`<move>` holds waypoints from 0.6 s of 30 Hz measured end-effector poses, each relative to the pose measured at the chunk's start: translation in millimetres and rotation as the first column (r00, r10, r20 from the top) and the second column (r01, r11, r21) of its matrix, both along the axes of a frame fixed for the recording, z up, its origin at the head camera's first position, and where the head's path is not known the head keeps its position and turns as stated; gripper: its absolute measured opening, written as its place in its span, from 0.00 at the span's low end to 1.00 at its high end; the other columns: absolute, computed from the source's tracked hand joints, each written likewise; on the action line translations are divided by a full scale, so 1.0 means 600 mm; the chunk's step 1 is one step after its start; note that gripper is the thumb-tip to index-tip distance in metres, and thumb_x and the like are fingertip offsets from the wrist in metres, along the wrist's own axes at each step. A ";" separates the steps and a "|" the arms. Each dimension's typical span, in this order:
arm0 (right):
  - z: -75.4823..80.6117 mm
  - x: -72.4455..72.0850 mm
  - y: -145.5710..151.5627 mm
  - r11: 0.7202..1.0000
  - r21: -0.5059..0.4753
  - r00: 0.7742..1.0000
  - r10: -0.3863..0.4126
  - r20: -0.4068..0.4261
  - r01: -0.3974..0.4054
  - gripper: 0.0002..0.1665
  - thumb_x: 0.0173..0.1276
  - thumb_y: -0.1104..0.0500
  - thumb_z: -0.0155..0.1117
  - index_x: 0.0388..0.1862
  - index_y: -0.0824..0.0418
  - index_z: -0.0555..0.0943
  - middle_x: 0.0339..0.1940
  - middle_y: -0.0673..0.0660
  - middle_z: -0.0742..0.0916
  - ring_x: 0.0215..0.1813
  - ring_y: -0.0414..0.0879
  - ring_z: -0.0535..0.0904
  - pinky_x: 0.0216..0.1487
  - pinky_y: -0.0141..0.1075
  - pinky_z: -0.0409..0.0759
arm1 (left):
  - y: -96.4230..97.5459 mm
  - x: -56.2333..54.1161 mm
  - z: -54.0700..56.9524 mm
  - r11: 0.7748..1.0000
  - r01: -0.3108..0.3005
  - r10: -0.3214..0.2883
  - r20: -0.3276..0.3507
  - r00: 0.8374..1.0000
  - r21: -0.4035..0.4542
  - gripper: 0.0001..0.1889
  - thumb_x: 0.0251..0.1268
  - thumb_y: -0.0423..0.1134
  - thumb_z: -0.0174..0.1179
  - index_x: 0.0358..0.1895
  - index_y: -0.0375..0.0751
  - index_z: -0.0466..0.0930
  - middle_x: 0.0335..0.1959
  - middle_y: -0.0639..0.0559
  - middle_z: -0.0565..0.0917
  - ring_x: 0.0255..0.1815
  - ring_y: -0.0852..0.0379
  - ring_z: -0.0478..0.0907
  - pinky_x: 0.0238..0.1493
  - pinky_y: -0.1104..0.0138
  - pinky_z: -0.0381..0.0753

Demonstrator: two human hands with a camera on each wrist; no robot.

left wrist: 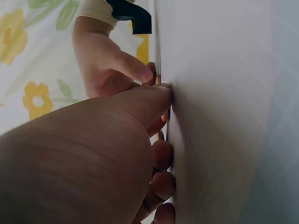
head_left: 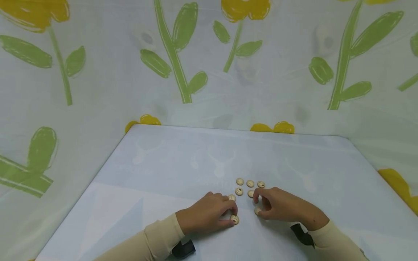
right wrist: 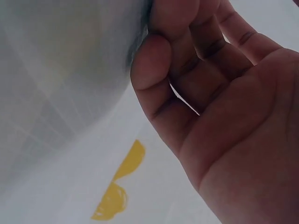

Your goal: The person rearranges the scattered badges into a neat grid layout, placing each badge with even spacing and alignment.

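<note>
In the head view, several small round wooden discs with dark marks lie in a cluster on the table. My left hand (head_left: 206,213) pinches the nearest wooden disc (head_left: 234,219) at the table surface, thumb on the near side and index finger beyond it. Another disc (head_left: 231,197) lies just past its knuckles. To the right, my right hand (head_left: 283,206) holds a pale disc (head_left: 257,211) between thumb and curled index finger, low over the tabletop. Its fingers partly cover a disc (head_left: 250,193) behind. In both wrist views the held discs are mostly hidden by the fingers.
Beyond the hands, the far row has a left disc (head_left: 240,181), a middle disc (head_left: 250,183) and a right disc (head_left: 261,184), with one more disc (head_left: 239,191) in front. The pale table (head_left: 183,156) ends at a flower-printed curtain (head_left: 114,83).
</note>
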State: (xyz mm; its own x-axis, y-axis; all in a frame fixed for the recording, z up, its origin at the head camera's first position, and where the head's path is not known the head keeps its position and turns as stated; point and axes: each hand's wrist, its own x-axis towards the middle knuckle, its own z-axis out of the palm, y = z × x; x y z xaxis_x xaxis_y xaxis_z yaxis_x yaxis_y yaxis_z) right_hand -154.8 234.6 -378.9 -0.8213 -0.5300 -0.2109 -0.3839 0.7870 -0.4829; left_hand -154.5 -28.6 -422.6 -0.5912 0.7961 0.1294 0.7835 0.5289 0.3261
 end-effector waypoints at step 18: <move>-0.005 0.000 0.000 1.000 0.007 1.000 0.011 0.024 -0.011 0.13 0.59 0.58 0.73 0.38 0.48 0.77 0.20 0.42 0.77 0.24 0.33 0.70 0.27 0.29 0.71 | 0.001 -0.002 -0.002 1.000 0.003 -0.003 0.015 1.000 0.003 0.07 0.67 0.53 0.63 0.44 0.62 0.80 0.32 0.71 0.75 0.32 0.70 0.66 0.38 0.71 0.64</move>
